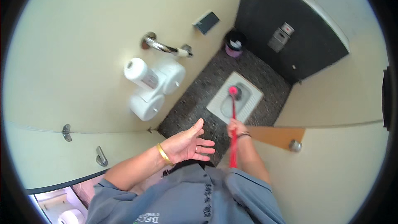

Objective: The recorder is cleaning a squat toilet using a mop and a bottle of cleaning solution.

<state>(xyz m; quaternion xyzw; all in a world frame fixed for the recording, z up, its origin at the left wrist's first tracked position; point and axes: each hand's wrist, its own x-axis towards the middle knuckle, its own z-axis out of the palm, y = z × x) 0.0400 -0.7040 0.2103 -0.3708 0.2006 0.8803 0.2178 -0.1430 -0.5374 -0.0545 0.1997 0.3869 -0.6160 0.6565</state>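
Observation:
My right hand (237, 128) grips the red handle of a long toilet brush (233, 109). The brush's pink head (233, 90) is at the dark drain opening of a white ceramic squat toilet (216, 104) set in the floor. Whether the bristles touch the bowl is hard to tell from above. My left hand (189, 146) is held in the air to the left of the handle, with its fingers spread and nothing in it. It is nearest to the dark speckled floor (186, 112) in front of me.
Toilet paper dispensers (147, 104) and a white bottle (141, 72) are along the left wall, below a chrome grab bar (161, 47). A lidless waste bin (233, 51) stands in the far corner. An orange-brown panel with a round knob (295, 145) is at right.

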